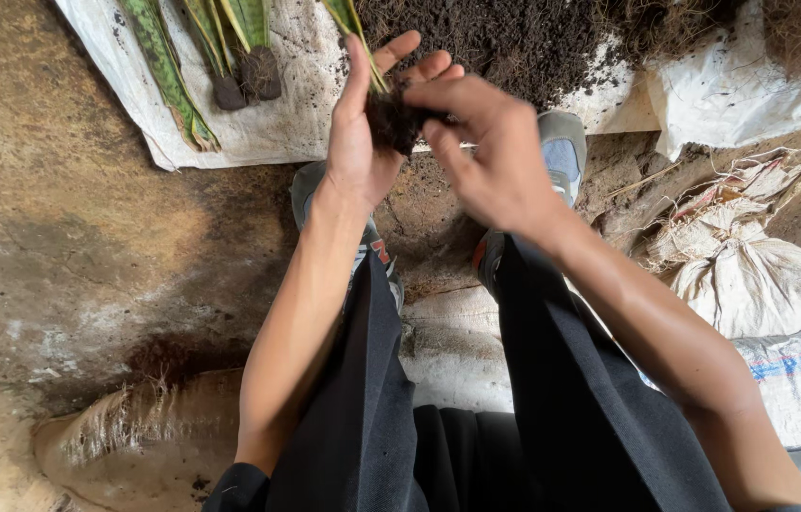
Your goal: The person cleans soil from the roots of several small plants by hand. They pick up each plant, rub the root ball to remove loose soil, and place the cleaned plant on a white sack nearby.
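Both hands' fingers grip a soil clump (393,121) with green leaves; left hand (358,142), right hand (491,156). Behind lie a soil heap (514,43), potted cuttings (230,57) on white sheeting (277,133), a tied sack (751,275) right.

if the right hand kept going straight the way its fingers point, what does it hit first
Probably the dark soil clump cupped in the left hand: the right hand points leftward at it and its fingertips already seem to touch it, though depth is unclear.

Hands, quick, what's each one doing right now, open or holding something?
Left hand: fingers spread, cupping the dark soil ball of a green cutting.
Right hand: fingers pinching that same soil ball.
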The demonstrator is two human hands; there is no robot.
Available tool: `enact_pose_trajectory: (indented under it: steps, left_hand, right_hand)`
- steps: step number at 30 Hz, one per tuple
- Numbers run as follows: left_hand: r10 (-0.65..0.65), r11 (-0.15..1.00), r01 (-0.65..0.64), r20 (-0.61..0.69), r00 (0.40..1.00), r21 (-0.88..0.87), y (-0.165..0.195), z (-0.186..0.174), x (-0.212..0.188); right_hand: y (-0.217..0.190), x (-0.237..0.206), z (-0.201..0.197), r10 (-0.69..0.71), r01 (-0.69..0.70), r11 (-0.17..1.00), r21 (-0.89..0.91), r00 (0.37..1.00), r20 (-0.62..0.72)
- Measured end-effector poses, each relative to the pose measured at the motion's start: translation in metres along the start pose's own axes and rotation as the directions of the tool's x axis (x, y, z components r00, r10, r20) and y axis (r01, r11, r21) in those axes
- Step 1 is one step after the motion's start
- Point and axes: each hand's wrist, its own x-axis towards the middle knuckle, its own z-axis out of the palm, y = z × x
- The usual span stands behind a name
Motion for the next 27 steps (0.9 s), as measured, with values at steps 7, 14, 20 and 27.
enact_pose_trajectory:
  steps: [7, 14, 20, 27]
  left_hand:
    - [0.0, 1.0, -0.001, -0.043, 0.999, -0.03, -0.004, 0.008, 0.0]
    - [-0.065, 0.996, 0.053, -0.184, 0.981, -0.068, -0.017, 0.012, -0.003]
    - [-0.008, 1.0, 0.008, -0.309, 0.951, -0.001, -0.008, 0.012, -0.001]
    - [0.069, 0.995, -0.075, -0.098, 0.993, -0.066, -0.016, 0.011, 0.004]
  right_hand:
    - [0.008, -0.02, 0.032, -0.172, 0.152, 0.959, -0.24, 0.983, -0.066]
    - [0.008, -0.027, 0.041, -0.31, 0.254, 0.848, -0.465, 0.949, -0.048]
    - [-0.003, -0.029, 0.033, -0.238, 0.245, 0.913, -0.326, 0.969, 0.061]
    - [0.003, -0.014, 0.014, -0.257, 0.245, 0.966, -0.079, 0.91, -0.325]
